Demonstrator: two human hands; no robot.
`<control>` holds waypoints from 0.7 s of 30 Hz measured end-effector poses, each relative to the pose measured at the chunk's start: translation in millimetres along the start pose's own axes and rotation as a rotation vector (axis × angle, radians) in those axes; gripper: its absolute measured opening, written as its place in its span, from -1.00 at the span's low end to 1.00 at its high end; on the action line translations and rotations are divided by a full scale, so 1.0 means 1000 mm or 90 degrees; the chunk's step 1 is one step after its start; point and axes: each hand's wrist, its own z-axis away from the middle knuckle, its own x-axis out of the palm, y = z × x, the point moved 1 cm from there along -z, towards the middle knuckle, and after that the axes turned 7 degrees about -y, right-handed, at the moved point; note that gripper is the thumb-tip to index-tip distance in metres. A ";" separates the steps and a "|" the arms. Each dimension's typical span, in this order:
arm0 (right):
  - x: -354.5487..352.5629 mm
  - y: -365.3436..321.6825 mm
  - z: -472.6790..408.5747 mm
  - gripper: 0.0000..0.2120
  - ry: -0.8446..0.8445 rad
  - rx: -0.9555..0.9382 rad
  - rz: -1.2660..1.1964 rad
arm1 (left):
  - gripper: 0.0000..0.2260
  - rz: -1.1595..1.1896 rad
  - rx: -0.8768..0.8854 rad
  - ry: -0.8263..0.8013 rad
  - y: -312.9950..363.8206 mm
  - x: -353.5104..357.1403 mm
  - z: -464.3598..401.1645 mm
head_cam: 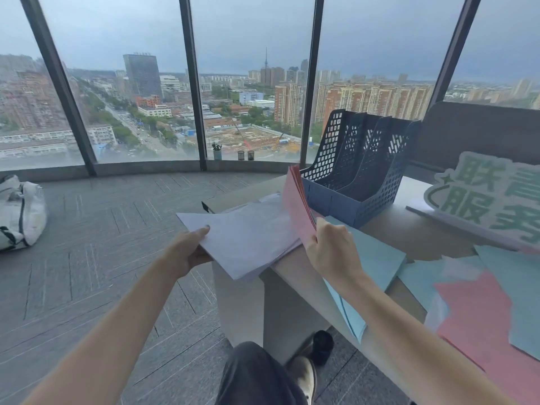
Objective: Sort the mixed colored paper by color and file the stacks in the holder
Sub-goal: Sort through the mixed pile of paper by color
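The table (409, 229) is the landmark here, running from the near right away toward the window wall (193, 83) beyond its far end. Well out to the table's left on the grey floor lies a white bag (20, 211) with dark straps. On the table's far end stands the dark blue perforated holder (359, 168), its upright compartments open toward the viewer, and none of the paper sits in them. To the holder's right, propped on the table, is a white sign (491, 197) with large green characters. On the table's near right part lies the mixed heap of light blue and pink sheets (482, 311), overlapping each other, some hanging over the table's near edge. At the table's left corner, just before the holder, the white stack (248, 238) rests partly on the tabletop and juts out past the edge; the left hand (187, 252) holds its overhanging corner, thumb on top and fingers beneath. Beside it, between the white stack and the holder, the pink stack (295, 200) stands tilted on edge, its upper corner overlapping the holder's front, pinched at its lower edge by the right hand (330, 249). Under that hand a light blue sheet (377, 255) lies on the table. On the window sill beyond the table stand a small potted plant (217, 151) and two dark mesh cups (245, 155).
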 end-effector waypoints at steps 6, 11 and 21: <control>0.006 -0.015 0.008 -0.88 -0.042 -0.035 0.065 | -0.89 -0.042 0.000 -0.007 -0.004 0.030 -0.033; 0.022 -0.025 0.013 -0.91 -0.126 -0.083 0.110 | -0.81 -0.072 0.007 -0.010 -0.007 0.034 -0.058; 0.056 -0.044 0.020 -0.72 -0.267 -0.078 0.199 | -0.78 -0.174 0.016 0.140 -0.008 0.002 -0.070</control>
